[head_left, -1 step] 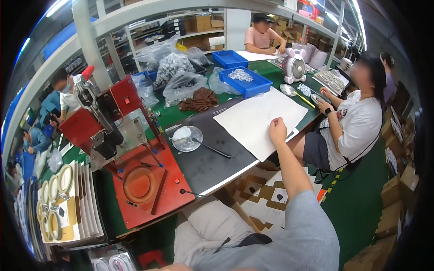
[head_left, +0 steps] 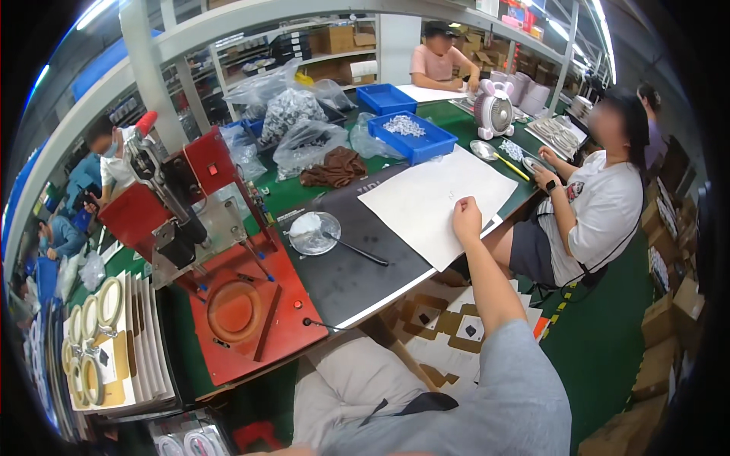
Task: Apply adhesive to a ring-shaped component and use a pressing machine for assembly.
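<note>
Seemingly — white sheet under right hand.

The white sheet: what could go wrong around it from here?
The right hand might scatter the small pieces beside it. The white sheet reaches the table edge with its near corner, so it could snag and shift. The black handle jutting from the clear dish might get knocked.

The white sheet looks like matt paper.
</note>
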A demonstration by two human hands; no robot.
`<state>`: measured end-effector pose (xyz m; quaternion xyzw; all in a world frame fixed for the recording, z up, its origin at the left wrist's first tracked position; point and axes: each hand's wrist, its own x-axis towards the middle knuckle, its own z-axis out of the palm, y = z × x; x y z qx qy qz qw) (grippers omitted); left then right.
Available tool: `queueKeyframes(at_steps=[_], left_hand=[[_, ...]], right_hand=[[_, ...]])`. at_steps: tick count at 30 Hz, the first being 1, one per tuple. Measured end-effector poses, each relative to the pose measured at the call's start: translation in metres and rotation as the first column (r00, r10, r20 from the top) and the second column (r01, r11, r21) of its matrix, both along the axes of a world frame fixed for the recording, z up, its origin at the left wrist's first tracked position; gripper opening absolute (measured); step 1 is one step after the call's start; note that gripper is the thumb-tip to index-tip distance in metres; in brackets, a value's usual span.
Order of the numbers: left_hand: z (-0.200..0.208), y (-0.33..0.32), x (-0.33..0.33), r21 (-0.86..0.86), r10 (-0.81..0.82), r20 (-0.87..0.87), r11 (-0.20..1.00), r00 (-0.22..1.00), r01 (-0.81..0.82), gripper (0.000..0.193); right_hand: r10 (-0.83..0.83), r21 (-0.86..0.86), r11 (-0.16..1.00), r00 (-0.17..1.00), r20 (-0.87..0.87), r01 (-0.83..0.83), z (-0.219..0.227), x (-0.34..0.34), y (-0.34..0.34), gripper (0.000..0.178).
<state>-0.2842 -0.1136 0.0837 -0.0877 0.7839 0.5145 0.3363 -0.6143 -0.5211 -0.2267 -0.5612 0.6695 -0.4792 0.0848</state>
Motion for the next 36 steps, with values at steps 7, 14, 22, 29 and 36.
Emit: queueKeyframes(at_steps=[7,14,22,29,36], left_hand=[[-0.083,0.042,0.017,0.632,0.636,-0.763,0.697,-0.113,-0.339,0.042],[-0.068,0.014,0.011,0.245,0.295,-0.696,0.954,0.654,-0.170,0.047],[-0.099,0.003,0.004,0.783,0.810,-0.576,0.506,-0.112,-0.361,0.043],[-0.150,-0.005,0.010,0.649,0.838,-0.546,0.426,0.005,-0.630,0.049],[-0.288,0.039,0.039,0.294,0.979,-0.047,-0.175,-0.197,-0.940,0.033]], right_hand=[[-0.002,0.005,1.000,1.000,-0.014,0.002,0.001,0.010,0.003,0.017],[-0.012,-0.030,0.999,0.999,-0.038,0.011,-0.007,-0.003,-0.002,0.018],[0.007,0.029,1.000,1.000,0.008,-0.008,0.003,-0.001,0.004,0.017],[0.005,0.025,1.000,1.000,-0.001,-0.005,0.004,0.005,0.007,0.018],[0.052,0.054,0.998,0.982,-0.182,-0.043,-0.001,-0.006,-0.003,0.018]])
